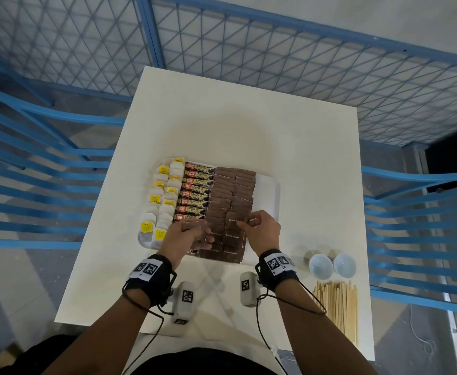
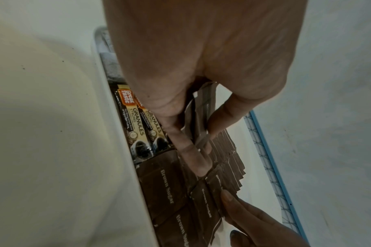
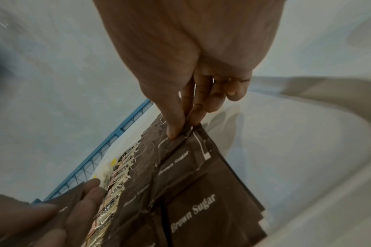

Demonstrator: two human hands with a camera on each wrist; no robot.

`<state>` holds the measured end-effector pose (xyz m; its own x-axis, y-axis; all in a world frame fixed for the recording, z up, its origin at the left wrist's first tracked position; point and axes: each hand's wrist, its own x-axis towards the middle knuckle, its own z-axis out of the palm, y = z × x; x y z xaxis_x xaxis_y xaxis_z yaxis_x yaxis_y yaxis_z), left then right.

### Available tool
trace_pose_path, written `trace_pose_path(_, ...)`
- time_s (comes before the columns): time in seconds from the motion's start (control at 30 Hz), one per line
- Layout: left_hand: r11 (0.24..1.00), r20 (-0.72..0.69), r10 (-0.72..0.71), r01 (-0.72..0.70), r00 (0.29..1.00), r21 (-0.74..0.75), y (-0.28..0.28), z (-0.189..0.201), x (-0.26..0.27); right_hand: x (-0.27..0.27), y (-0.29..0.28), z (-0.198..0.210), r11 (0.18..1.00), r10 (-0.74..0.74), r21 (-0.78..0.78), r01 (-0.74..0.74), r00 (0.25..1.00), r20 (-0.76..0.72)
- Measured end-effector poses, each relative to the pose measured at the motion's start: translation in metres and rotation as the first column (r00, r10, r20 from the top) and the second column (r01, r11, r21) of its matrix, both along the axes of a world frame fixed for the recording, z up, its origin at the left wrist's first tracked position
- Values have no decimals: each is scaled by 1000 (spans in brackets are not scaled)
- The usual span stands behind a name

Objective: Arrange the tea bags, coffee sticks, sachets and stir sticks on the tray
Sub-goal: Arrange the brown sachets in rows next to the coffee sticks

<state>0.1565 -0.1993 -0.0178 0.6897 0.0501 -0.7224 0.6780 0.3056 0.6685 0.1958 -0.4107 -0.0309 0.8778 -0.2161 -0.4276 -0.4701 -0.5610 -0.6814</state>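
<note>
A white tray (image 1: 269, 190) on the table holds tea bags (image 1: 161, 201) at its left, coffee sticks (image 1: 194, 192) in the middle and brown sugar sachets (image 1: 234, 190) in two overlapping rows at the right. My left hand (image 1: 186, 235) grips a small stack of brown sugar sachets (image 2: 198, 117) over the tray's near edge, beside the coffee sticks (image 2: 136, 123). My right hand (image 1: 259, 228) pinches the far edge of one brown sugar sachet (image 3: 180, 142) between thumb and forefinger in the right row. Wooden stir sticks (image 1: 338, 307) lie on the table at the right.
Two small white bowls (image 1: 331, 265) stand on the table right of the tray, just beyond the stir sticks. The tray's right strip is bare. Blue railings and wire mesh (image 1: 276, 63) surround the white table (image 1: 249, 125).
</note>
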Motion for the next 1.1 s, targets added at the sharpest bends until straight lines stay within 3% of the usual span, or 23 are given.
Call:
trace_pose_path(0.17, 1000, 32, -10, 11, 999, -9, -2, -3, -1, -2, -1, 3, 999, -9, -51, 11, 1000, 22)
trace_pose_path(0.3, 999, 56, -13, 15, 998, -31, -2, -1, -1, -6, 3, 6, 999, -3, -53, 11, 990, 139)
trace_pose_path(0.57, 996, 80, -66, 70, 995, -46, -5, 12, 0, -1, 33, 19, 909, 385, 143, -392, 920, 70)
trace_pose_path(0.73, 995, 23, 13, -11, 1000, -99, -2, 10, -1, 2, 32, 19, 911, 383, 146, -386, 922, 54)
trace_pose_path(0.93, 996, 58, -14, 9, 998, 92, -2, 3, 2, -1, 39, 18, 940, 293, 161, -301, 953, 76)
trace_pose_path(1.1, 992, 111, -40, 26, 993, 122, -3, 7, 1, -6, 41, 15, 916, 372, 158, -370, 928, 18)
